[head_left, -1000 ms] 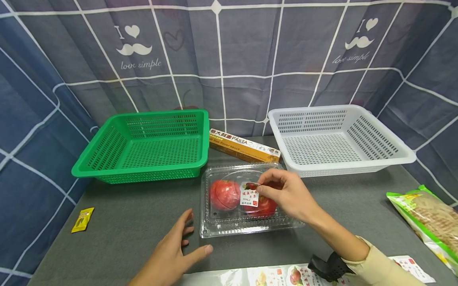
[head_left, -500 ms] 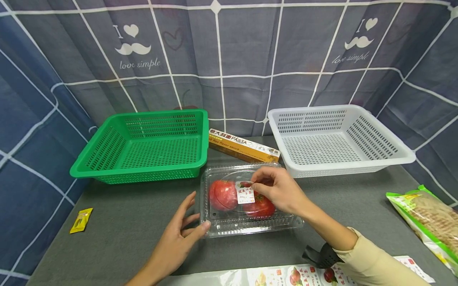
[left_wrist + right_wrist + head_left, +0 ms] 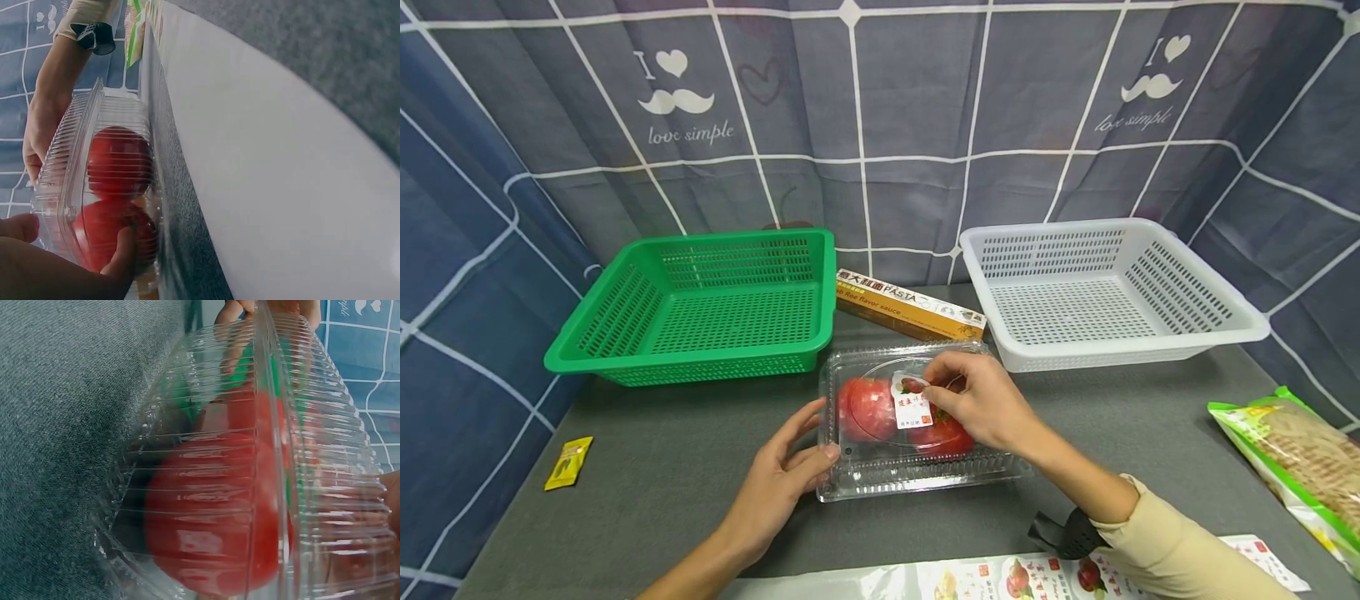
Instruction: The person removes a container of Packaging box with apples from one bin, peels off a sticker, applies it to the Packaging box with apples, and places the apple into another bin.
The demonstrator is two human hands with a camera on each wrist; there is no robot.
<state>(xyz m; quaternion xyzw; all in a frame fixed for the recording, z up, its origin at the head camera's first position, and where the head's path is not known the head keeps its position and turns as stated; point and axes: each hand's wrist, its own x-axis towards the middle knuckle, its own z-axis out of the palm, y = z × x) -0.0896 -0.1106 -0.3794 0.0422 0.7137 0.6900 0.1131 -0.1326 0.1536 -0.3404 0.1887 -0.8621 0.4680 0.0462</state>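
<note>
Clamshell box [image 3: 917, 425] centre of table [image 3: 662, 492], pasta box [image 3: 910, 306] behind it, baskets [image 3: 700, 308] [image 3: 1105, 292] either side of that.

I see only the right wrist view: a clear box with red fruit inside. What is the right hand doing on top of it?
Observer: The right hand pinches a white label on the lid of the clear box.
Operator: Where is the left hand?
Observer: The left hand touches the box's left edge, thumb on its front corner.
Operator: What is behind the box?
Observer: A pasta carton lies between a green basket and a white basket.
</note>
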